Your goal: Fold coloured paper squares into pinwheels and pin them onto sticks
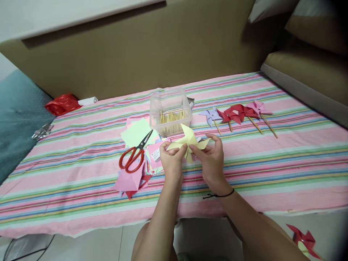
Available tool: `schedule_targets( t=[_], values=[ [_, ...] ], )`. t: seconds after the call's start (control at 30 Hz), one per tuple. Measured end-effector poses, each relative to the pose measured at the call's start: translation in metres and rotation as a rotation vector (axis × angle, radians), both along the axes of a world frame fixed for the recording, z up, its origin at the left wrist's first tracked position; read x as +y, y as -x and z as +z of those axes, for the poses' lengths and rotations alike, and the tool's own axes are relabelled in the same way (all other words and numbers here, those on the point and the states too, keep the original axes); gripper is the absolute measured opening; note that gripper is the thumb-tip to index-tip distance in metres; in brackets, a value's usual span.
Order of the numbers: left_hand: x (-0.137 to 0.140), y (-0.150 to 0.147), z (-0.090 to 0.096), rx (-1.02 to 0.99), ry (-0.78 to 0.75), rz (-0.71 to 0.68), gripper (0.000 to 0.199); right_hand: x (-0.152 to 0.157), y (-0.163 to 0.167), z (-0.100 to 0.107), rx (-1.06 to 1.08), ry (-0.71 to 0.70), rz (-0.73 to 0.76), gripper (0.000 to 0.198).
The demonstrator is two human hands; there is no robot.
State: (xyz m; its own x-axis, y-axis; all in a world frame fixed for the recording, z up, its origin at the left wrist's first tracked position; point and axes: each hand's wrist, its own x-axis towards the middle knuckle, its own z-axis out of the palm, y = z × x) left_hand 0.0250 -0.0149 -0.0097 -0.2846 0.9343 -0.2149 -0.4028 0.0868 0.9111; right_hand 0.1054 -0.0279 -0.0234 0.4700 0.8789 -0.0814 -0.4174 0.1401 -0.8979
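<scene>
A pale yellow paper pinwheel (189, 137) is held up between both hands above the striped cloth, its blades folded in toward the middle. My left hand (174, 156) pinches its left side, the thumb near the centre. My right hand (213, 157) grips the right side, thumb also pressed close to the centre. Whether a pin or stick is behind the paper, I cannot tell. Just beyond stands a clear plastic box (156, 110) with many short wooden sticks (172, 117). Red-handled scissors (136, 154) lie to the left on coloured paper sheets (137, 132).
Finished pinwheels lie at the right: a lavender one (211, 116), red ones (236, 113) and a pink one (259, 107). Another red pinwheel (304, 240) shows low at the right. A red plastic bag (63, 104) sits far left. The sofa back (136, 54) rises behind the striped cloth (81, 163).
</scene>
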Motion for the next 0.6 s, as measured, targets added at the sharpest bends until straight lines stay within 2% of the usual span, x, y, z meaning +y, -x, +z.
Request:
schedule_targets(
  t=[0.07,0.6],
  values=[
    [-0.0001,0.0001,0.0001,0.002,0.001,-0.003,0.058,0.0008,-0.0012,0.0007,0.017,0.010,0.016,0.066],
    [-0.0012,0.0020,0.0023,0.056,0.016,-0.006,0.057,0.0025,-0.0084,0.0039,-0.023,0.084,0.099,0.074]
  ],
)
